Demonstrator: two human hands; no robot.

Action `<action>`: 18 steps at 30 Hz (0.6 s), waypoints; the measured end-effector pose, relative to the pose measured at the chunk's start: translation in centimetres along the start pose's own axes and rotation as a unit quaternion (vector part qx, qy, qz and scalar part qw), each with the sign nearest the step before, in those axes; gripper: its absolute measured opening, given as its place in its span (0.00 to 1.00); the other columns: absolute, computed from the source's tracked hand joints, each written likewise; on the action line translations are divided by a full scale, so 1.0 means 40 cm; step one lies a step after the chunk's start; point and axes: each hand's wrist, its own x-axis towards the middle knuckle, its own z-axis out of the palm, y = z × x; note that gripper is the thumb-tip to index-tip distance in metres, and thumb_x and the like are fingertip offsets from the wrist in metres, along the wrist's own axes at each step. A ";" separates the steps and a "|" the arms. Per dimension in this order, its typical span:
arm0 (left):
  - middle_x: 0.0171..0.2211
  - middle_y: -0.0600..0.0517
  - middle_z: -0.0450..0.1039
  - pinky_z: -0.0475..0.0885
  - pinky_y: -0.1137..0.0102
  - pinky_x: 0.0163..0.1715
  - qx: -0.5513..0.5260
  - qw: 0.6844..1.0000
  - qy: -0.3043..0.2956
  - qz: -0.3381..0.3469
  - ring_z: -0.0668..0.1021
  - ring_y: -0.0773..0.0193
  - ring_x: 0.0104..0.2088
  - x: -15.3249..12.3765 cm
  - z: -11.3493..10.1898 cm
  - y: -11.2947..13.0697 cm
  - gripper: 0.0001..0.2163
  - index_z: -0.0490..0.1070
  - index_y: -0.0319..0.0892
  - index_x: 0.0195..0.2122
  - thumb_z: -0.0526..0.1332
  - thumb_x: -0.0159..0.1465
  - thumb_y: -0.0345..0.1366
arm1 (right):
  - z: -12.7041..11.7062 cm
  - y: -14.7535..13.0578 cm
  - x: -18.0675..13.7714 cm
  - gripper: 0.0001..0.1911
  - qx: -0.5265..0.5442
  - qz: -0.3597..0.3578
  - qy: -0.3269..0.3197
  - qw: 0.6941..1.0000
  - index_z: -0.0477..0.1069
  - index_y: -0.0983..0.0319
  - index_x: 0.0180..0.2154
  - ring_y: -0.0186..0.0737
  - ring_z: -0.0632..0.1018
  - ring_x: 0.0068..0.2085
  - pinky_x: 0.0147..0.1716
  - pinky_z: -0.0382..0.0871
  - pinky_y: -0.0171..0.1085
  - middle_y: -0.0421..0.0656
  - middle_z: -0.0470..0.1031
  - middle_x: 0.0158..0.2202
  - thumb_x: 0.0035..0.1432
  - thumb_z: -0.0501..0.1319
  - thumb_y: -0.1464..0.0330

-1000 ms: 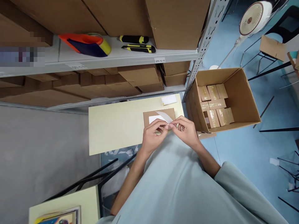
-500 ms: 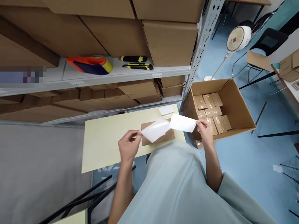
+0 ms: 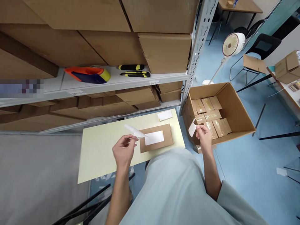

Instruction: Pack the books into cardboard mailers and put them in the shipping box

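Observation:
My left hand (image 3: 124,150) is closed in a pinch on a thin, partly see-through white sheet (image 3: 136,131), held above the left end of a flat cardboard box (image 3: 168,139). A white label (image 3: 154,137) lies on that box's top face. Over to the right, my right hand (image 3: 203,137) pinches a small curled white slip (image 3: 192,128) in front of the big open carton. Whether either piece is a label or its backing I cannot tell. A stack of white labels (image 3: 165,115) lies on the cream table (image 3: 100,150) behind the box.
The large carton (image 3: 241,115) at right holds several taped small boxes (image 3: 212,115). A metal shelf (image 3: 91,87) above the table carries cartons, a tape dispenser (image 3: 90,75) and two utility knives (image 3: 134,74). A white fan (image 3: 232,45) stands beyond on the floor.
The two white pieces, touching or overlapping in view before, are now apart. My left hand moved slightly left; the right-hand piece now curls. The label on the flat box has come into view.

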 end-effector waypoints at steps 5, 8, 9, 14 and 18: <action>0.29 0.50 0.81 0.84 0.69 0.29 -0.017 0.999 -0.039 0.014 0.86 0.58 0.33 -0.014 0.032 0.006 0.11 0.79 0.42 0.35 0.69 0.58 0.44 | 0.002 0.008 -0.009 0.25 -0.004 0.005 -0.016 1.000 0.76 0.61 0.34 0.31 0.65 0.22 0.22 0.55 0.33 0.35 0.67 0.19 0.50 0.74 0.47; 0.35 0.48 0.84 0.85 0.69 0.30 -0.029 0.998 -0.046 0.018 0.87 0.59 0.34 -0.033 0.050 0.018 0.10 0.78 0.42 0.33 0.68 0.57 0.43 | 0.002 0.008 -0.012 0.25 -0.007 0.005 -0.025 1.000 0.76 0.61 0.34 0.32 0.65 0.22 0.22 0.55 0.33 0.35 0.66 0.19 0.50 0.73 0.46; 0.38 0.46 0.84 0.85 0.68 0.30 -0.035 0.998 -0.046 0.019 0.87 0.58 0.34 -0.042 0.056 0.023 0.09 0.78 0.42 0.32 0.68 0.57 0.43 | 0.001 0.008 -0.013 0.25 -0.010 0.003 -0.028 1.000 0.76 0.61 0.34 0.32 0.65 0.22 0.22 0.55 0.33 0.35 0.66 0.19 0.50 0.73 0.46; 0.43 0.45 0.85 0.85 0.66 0.28 -0.070 0.997 -0.016 0.009 0.87 0.58 0.30 -0.084 0.082 0.040 0.09 0.74 0.41 0.30 0.70 0.55 0.40 | 0.000 0.005 -0.016 0.23 -0.009 0.004 -0.029 1.000 0.76 0.61 0.34 0.32 0.65 0.23 0.23 0.56 0.33 0.35 0.67 0.19 0.50 0.72 0.48; 0.38 0.47 0.84 0.84 0.67 0.26 -0.094 0.995 0.005 0.014 0.84 0.62 0.25 -0.102 0.091 0.045 0.10 0.74 0.40 0.31 0.71 0.54 0.40 | -0.002 0.004 -0.021 0.22 -0.006 0.009 -0.031 0.999 0.76 0.61 0.33 0.31 0.65 0.23 0.23 0.55 0.32 0.35 0.67 0.19 0.49 0.73 0.50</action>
